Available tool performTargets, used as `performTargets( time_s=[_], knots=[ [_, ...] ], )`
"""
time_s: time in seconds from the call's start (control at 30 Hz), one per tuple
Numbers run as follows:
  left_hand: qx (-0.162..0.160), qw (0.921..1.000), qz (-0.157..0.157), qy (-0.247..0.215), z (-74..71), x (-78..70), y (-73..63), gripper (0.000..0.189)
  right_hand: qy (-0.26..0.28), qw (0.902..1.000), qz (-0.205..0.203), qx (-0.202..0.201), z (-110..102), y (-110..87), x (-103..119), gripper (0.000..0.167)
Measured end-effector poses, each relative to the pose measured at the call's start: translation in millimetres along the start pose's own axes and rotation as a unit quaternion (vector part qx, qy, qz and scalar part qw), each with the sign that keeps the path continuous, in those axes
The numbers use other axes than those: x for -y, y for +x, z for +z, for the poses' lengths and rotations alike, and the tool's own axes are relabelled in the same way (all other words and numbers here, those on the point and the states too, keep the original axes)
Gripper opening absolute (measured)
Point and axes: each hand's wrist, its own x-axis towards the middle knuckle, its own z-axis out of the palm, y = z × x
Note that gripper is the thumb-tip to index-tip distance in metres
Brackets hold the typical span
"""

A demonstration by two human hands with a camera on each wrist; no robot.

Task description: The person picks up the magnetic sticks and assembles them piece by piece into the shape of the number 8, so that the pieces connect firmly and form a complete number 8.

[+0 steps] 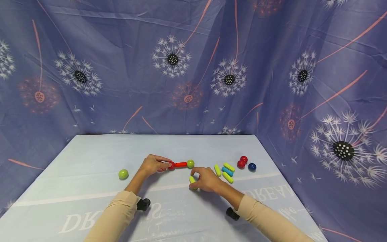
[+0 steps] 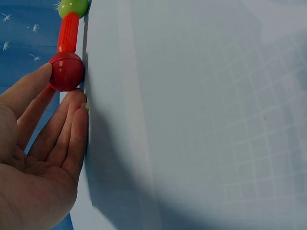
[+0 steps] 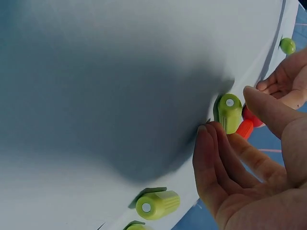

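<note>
On the table, the right hand curled its fingers round a yellow-green stick. More sticks lay to the right, a green ball left. Farther back, the left hand pinched a red ball touching a red stick, with another green ball at its right end.

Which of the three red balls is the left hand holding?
The red ball at the left end of the red stick. The left hand pinches it; the other two red balls lie untouched near the dark blue ball.
</note>
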Motion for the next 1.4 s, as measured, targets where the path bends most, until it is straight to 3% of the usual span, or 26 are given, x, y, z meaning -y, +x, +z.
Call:
performTargets(
  time_s=[0.6, 1.03, 1.4],
  knots=[
    [-0.004, 0.9999, -0.008, 0.006, 0.1, -1.0, -1.2, 0.028, 0.004, 1.0000, 0.005, 0.002, 2.6, 1.9, 6.5, 0.035],
    [0.001, 1.0000, -0.006, 0.000, -1.0, -1.6, -0.7, 0.028, 0.026, 0.9992, -0.009, -0.029, 5.7, 16.3, 7.8, 0.036],
    [0.003, 0.9999, -0.005, -0.011, -1.0, -0.6, -0.2, 0.029, 0.051, 0.9973, -0.019, -0.049, 12.1, 28.8, 21.8, 0.032]
  ],
)
